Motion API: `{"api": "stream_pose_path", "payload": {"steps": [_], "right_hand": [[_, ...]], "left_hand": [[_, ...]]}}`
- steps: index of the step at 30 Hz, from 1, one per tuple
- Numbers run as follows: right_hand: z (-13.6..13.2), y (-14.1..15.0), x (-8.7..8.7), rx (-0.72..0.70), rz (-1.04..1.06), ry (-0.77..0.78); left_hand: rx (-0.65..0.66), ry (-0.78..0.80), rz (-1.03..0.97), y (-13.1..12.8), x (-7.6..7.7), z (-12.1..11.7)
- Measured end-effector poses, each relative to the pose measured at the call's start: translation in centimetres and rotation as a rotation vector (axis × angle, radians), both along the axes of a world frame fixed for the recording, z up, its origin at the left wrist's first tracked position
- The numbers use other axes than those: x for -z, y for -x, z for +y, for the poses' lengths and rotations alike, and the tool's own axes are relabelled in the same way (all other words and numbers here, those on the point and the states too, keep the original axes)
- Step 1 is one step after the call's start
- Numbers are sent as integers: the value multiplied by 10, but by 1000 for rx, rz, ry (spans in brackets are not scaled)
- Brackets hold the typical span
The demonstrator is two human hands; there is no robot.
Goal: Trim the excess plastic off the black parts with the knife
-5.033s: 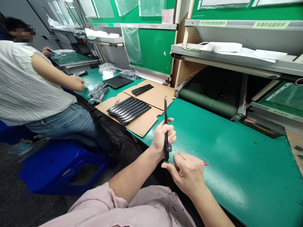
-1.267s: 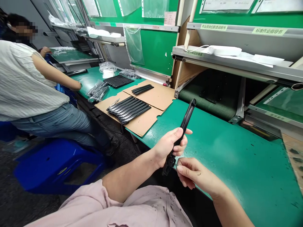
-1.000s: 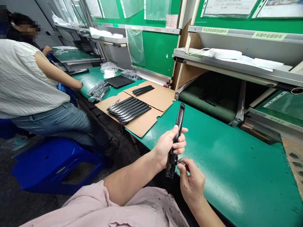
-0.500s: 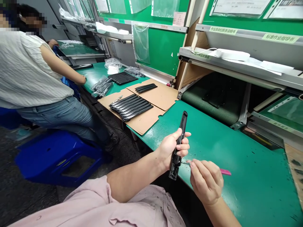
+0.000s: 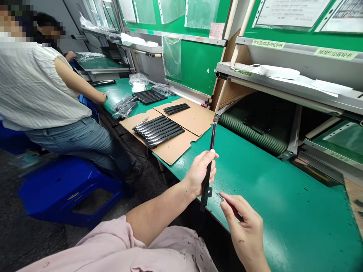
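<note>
My left hand is closed round the middle of a long, narrow black plastic part. The part stands almost upright, edge-on, with a small holed tab on its lower right side. In my right hand, a slim knife with a red-pink handle is pinched between thumb and fingers. Its short blade points at the tab, a small gap away; most of the handle is hidden by the fingers. Both hands are over the front edge of the green table, where dark shavings lie.
Cardboard sheets ahead bear a row of glossy black parts and a smaller bunch. Bagged parts lie beyond. A conveyor belt runs under the shelf. A co-worker stands left, behind a blue stool.
My left hand has turned the black part from its ribbed, hollow face to its edge and moved slightly left. My right hand has tilted the knife and drawn it a little down and left.
</note>
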State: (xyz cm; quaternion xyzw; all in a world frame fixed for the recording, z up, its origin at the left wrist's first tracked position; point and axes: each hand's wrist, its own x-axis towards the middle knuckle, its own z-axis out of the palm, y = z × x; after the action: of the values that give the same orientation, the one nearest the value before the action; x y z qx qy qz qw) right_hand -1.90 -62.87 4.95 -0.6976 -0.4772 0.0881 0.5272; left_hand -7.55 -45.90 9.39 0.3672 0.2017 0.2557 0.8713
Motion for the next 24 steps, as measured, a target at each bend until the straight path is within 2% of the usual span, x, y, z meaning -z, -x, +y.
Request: {"api": "stream_pose_path", "payload": {"steps": [6,8,10,12,14,15,16,18,20,22,24], "right_hand": [[5,6,-4,-30,29,-46],[8,9,-3,4,7,-59],[13,11,0,96,-73,-117],[19,11,3,263,-158,-197],[25,10,3,437,-145,-225],[28,9,3,460,-84,-193],[31,8,1,414,8,-130],[35,9,-5,170,200,22],[37,7,-14,-67,303,122],[39,1,-25,-136,283,149],[38,-14,-36,-96,202,151]], "left_hand": [[48,-16,20,0,0,-1],[55,-4,11,1,0,-1],[55,23,-8,2,0,-2],[43,60,-26,3,0,-4],[23,83,-33,4,0,-6],[5,83,-34,4,0,-7],[-18,78,-36,4,0,-8],[-89,61,-54,3,-1,-9],[-167,42,-96,4,-2,-9],[-193,7,-143,8,-3,-9],[-123,-62,-165,15,-3,-9]]}}
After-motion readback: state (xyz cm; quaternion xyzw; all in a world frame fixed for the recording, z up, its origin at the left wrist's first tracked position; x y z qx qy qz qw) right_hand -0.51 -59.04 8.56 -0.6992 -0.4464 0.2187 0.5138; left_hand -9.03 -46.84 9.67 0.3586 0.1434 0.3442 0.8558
